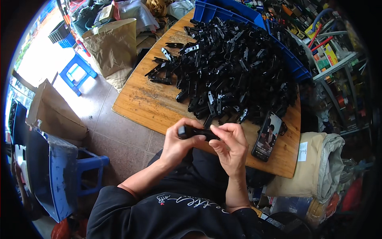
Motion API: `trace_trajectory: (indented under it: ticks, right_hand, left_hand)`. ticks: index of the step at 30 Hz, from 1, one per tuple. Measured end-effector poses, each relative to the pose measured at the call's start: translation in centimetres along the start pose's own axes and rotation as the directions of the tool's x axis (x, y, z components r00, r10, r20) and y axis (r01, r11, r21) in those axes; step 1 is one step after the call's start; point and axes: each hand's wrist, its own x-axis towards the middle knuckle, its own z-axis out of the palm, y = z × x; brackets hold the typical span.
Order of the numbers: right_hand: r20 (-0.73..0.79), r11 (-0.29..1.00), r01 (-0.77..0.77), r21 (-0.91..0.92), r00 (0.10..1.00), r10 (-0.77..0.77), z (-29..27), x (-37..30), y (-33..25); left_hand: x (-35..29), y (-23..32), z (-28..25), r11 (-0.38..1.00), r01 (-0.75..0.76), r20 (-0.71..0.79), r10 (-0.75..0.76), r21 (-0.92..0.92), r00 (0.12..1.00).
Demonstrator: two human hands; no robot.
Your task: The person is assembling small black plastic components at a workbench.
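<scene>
My left hand (178,142) is closed around a long, narrow black part (197,133), its thumb along the near side. The part lies roughly level above the table's near edge; its exact kind cannot be made out. My right hand (231,146) has its bent thumb and forefinger at the part's right end, one on each side. Just beyond my hands, a big heap of similar black parts (234,67) covers much of the wooden table (139,105). Some of these show silvery metal pieces.
A phone (267,137) with a lit screen lies at the table's right. Blue crates (227,12) stand along the far side. Crowded shelves (336,65) rise at right. Paper sacks (109,47) and blue stools (77,73) stand on the left floor.
</scene>
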Motion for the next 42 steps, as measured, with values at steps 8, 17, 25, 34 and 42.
trace_trajectory:
  ticks: [8, 17, 25, 34, 42]
  right_hand:
    - [0.122, 0.778, -0.387, 0.495, 0.917, 0.379, 1.1, -2.1, 0.7]
    - [-0.621, 0.840, -0.444, -0.312, 0.764, 0.174, -12.1, 0.0, 7.1]
    - [-0.439, 0.565, -0.460, -0.685, 0.880, 0.183, -15.8, -4.7, 15.9]
    - [-0.546, 0.782, -0.536, -0.319, 0.778, 0.310, -18.1, -5.7, 16.9]
    - [-0.774, 0.918, -0.395, -0.035, 0.592, 0.225, -17.4, -5.0, 14.9]
  left_hand:
    - [0.5, -0.2, -0.5, 0.896, 0.215, 0.060, -0.208, -0.388, 0.976]
    - [5.9, 3.8, -2.1, 0.792, 0.262, 0.058, -0.277, -0.551, 0.959]
    - [30.5, 13.0, 5.3, 0.851, 0.130, 0.200, -0.030, -0.508, 0.979]
    - [29.8, 14.4, 2.1, 0.703, -0.459, 0.388, 0.275, 0.543, 0.880]
    - [16.8, 4.8, -11.8, 0.124, -0.239, 0.171, 0.401, 0.963, 0.900]
